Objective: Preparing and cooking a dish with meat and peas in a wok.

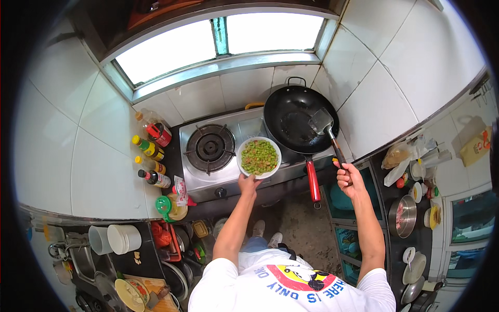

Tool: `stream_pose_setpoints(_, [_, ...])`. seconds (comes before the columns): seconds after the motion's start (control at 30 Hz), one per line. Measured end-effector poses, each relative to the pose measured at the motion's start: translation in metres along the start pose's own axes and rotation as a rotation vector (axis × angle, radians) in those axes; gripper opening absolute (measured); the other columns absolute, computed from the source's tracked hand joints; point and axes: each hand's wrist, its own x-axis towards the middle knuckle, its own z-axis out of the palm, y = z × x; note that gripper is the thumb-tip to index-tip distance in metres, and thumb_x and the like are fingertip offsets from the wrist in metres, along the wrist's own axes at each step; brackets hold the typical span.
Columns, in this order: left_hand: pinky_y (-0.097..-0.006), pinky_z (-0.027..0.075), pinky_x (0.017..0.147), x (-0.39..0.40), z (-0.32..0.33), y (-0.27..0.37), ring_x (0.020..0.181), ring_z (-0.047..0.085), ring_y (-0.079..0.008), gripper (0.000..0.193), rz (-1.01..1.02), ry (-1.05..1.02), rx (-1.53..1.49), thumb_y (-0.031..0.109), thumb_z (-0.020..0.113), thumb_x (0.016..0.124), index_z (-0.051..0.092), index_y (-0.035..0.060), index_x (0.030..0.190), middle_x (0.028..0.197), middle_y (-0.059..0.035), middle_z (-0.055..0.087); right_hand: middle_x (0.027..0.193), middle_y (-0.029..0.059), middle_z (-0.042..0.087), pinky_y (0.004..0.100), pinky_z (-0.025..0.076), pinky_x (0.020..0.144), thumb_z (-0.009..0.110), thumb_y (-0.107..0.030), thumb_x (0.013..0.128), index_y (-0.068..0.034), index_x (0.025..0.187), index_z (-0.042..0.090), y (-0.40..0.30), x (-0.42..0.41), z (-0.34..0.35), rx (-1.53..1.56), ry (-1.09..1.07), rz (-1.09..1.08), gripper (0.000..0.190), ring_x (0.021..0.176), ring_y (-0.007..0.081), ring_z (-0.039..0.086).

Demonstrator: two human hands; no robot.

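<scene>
My left hand (248, 185) grips the near rim of a white bowl (277, 163) over the front middle of the gas stove (245, 124). Green beans or peas with small reddish bits (259, 157) fill the bowl. In my right hand (350, 181) is the dark handle of a metal wok spatula (322, 121), its blade inside the black wok (290, 102) on the right side of the stove. The wok holds no food, only a wet-looking sheen. Its red handle (312, 181) points toward me. The left burner (210, 147) is bare.
Several sauce bottles (150, 148) and a green-lidded jar (169, 208) line the counter left of the stove. A steel bowl with pinkish food (403, 217) stands on the right counter. Behind the left counter's white tub (124, 239) is a sink (82, 261). A window (234, 37) faces me.
</scene>
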Motion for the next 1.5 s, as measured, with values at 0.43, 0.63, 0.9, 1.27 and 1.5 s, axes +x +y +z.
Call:
stream_pose_setpoints(0.43, [-0.0388,0.062,0.067,-0.013,-0.015,0.032,0.085,0.068,-0.0273,0.036,-0.048,-0.016,0.029,-0.005,0.051,0.082,0.047,-0.0006,0.118,0.107,-0.0167,0.061,0.069,-0.0002,0.049,0.0214,0.034,0.041,0.051,-0.014,0.089,-0.015,0.134,0.046,-0.046,0.019,0.055,-0.246,0.036,-0.064,0.045,0.052,0.0079,0.044])
stream_pose_setpoints(0.63, [-0.0488,0.060,0.078,0.001,0.006,0.019,0.091,0.067,-0.0332,0.038,-0.070,-0.020,-0.076,-0.010,0.048,0.082,0.045,-0.0011,0.119,0.111,-0.0197,0.060,0.068,-0.0004,0.047,0.0208,0.033,0.040,0.049,-0.012,0.088,-0.016,0.123,0.052,-0.079,-0.010,0.065,-0.418,-0.125,-0.153,0.035,0.051,0.0069,0.041])
stream_pose_setpoints(0.9, [-0.0479,0.060,0.075,0.018,0.021,-0.010,0.088,0.068,-0.0344,0.033,-0.045,0.076,-0.121,-0.003,0.055,0.088,0.045,-0.0032,0.119,0.109,-0.0199,0.060,0.065,-0.0012,0.045,0.0206,0.031,0.038,0.051,-0.008,0.089,-0.011,0.126,0.049,-0.121,-0.040,0.027,-0.446,-0.199,-0.186,0.037,0.048,0.0061,0.042])
stream_pose_setpoints(1.27, [-0.0408,0.056,0.078,-0.108,0.225,-0.069,0.085,0.066,-0.0260,0.041,-0.645,-0.557,0.038,0.036,0.068,0.089,0.055,0.0012,0.107,0.093,-0.0137,0.065,0.067,0.0019,0.048,0.0221,0.034,0.037,0.050,0.000,0.087,-0.005,0.129,0.049,-0.178,-0.059,-0.070,-0.382,-0.317,-0.240,0.043,0.047,0.0068,0.044])
stream_pose_setpoints(1.5, [-0.0320,0.045,0.042,-0.139,0.264,-0.063,0.045,0.049,-0.0147,0.015,-0.465,-0.380,0.127,0.000,0.060,0.081,0.046,0.0058,0.083,0.061,-0.0044,0.049,0.066,0.0024,0.045,0.0218,0.034,0.038,0.049,0.001,0.087,-0.004,0.127,0.049,-0.189,-0.088,-0.098,-0.518,-0.382,-0.298,0.040,0.045,0.0076,0.042])
